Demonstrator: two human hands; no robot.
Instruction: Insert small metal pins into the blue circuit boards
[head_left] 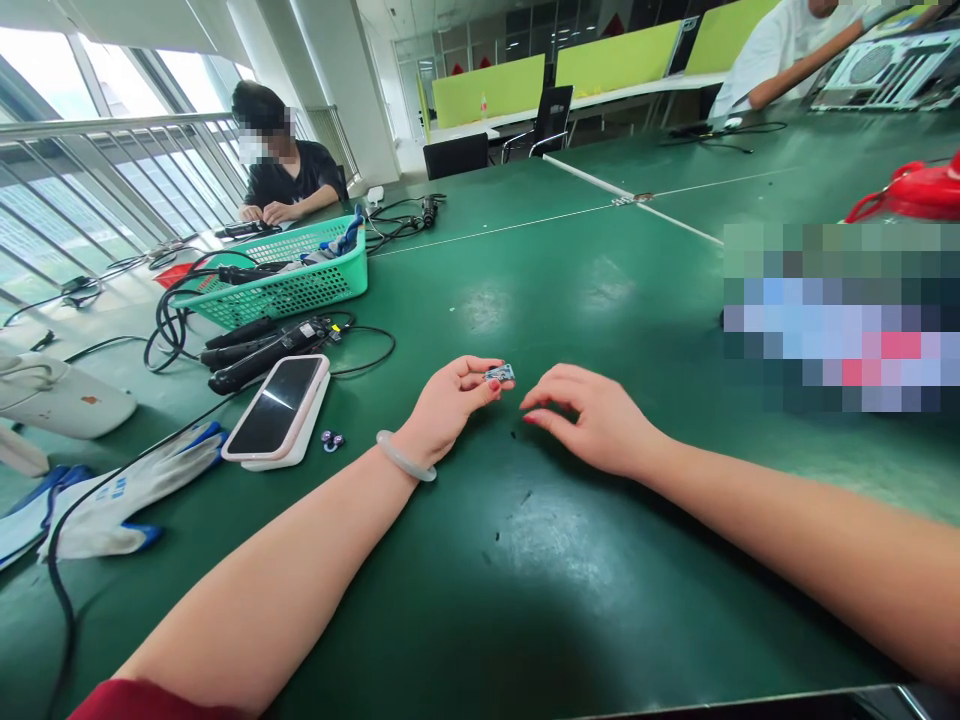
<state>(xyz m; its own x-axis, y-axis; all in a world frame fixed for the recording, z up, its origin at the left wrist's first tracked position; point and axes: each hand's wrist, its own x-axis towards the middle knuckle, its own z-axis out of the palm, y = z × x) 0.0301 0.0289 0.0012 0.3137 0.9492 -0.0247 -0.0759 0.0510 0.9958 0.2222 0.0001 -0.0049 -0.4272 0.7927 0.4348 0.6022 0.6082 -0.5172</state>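
Observation:
Between the thumb and fingers of my left hand (454, 400) is a small flat blue-grey piece (499, 373) with light markings, perhaps a little circuit board; its kind is too small to make out. A pale bangle (406, 457) circles my left wrist. Just to the right, my right hand (592, 415) hovers low over the green table (555, 580). Its thumb and fingers are curved and apart, with nothing between them. A narrow gap separates its fingertips from the held piece.
To the left lie a phone (277, 405) on a white box, a small purple item (331, 440), white-and-blue gloves (127, 500), and black cabled devices (262, 355). Behind them stands a green basket (300, 295). Two people sit farther off; a white metal case (885, 70) stands back right.

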